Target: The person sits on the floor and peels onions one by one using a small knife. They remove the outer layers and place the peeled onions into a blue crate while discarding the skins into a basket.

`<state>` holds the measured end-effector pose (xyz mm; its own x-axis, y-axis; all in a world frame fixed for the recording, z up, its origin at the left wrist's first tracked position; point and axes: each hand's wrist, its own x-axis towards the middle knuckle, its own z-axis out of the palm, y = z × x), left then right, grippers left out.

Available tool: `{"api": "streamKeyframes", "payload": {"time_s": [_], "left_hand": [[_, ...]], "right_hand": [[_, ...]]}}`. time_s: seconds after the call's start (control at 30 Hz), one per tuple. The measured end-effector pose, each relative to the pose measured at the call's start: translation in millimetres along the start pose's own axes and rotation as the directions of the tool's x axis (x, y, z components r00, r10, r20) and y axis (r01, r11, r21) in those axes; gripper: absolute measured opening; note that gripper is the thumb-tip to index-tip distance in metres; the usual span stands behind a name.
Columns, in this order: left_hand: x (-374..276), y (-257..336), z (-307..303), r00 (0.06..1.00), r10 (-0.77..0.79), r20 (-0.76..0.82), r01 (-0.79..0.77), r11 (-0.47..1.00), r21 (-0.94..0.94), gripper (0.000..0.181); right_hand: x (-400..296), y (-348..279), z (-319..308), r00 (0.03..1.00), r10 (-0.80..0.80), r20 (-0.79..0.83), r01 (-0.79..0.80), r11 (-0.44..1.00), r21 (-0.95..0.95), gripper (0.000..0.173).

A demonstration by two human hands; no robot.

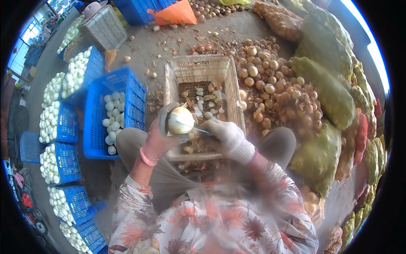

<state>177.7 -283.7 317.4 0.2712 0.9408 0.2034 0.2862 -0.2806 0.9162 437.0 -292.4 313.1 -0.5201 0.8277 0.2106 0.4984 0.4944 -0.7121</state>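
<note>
My left hand (161, 131), in a pink glove with grey fingers, grips a partly peeled onion (181, 120) whose pale flesh shows, with a scrap of skin at its top. In my right hand (228, 135), wearing a whitish knit glove, is a knife (199, 129); its thin blade lies against the onion's right side, and its handle is hidden by the fingers. Both hands are above a beige plastic crate (236, 95) that stands between my knees. Loose onion skins (199, 103) and a few onions lie inside it.
A blue crate (136, 95) of peeled onions (112, 104) stands at my left, beyond it several filled blue crates (66, 122). Unpeeled onions (269, 82) are heaped on the floor at right, beside full mesh sacks (323, 92). An orange bag (176, 14) lies ahead.
</note>
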Motion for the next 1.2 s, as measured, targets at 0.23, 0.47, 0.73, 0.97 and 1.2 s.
{"api": "streamKeyframes", "payload": {"time_s": [0.23, 0.47, 0.73, 0.97, 1.2], "left_hand": [[34.1, -15.5, -4.0, 0.904, -0.427, 0.016, 0.345, 0.707, -0.617, 0.088], [44.4, -39.3, 9.5, 0.87, -0.473, 0.14, 0.441, 0.62, -0.649, 0.074], [41.2, -52.3, 19.6, 0.824, -0.507, 0.254, 0.524, 0.508, -0.684, 0.069], [42.9, -37.7, 20.9, 0.828, -0.472, 0.302, 0.545, 0.553, -0.631, 0.083], [41.7, -36.1, 13.8, 0.823, -0.424, 0.377, 0.564, 0.681, -0.466, 0.087]], "right_hand": [[1.5, 45.2, 2.0, 0.981, 0.051, -0.188, -0.066, 0.995, -0.078, 0.026], [23.2, 32.6, 9.9, 0.992, 0.065, -0.108, -0.096, 0.946, -0.311, 0.026], [32.1, 33.3, 20.6, 0.889, 0.455, -0.049, -0.421, 0.856, 0.3, 0.018], [36.7, 36.0, 8.4, 0.908, 0.417, 0.024, -0.313, 0.64, 0.701, 0.052], [34.1, 41.8, 3.3, 0.991, 0.058, -0.118, -0.026, 0.967, 0.254, 0.048]]}}
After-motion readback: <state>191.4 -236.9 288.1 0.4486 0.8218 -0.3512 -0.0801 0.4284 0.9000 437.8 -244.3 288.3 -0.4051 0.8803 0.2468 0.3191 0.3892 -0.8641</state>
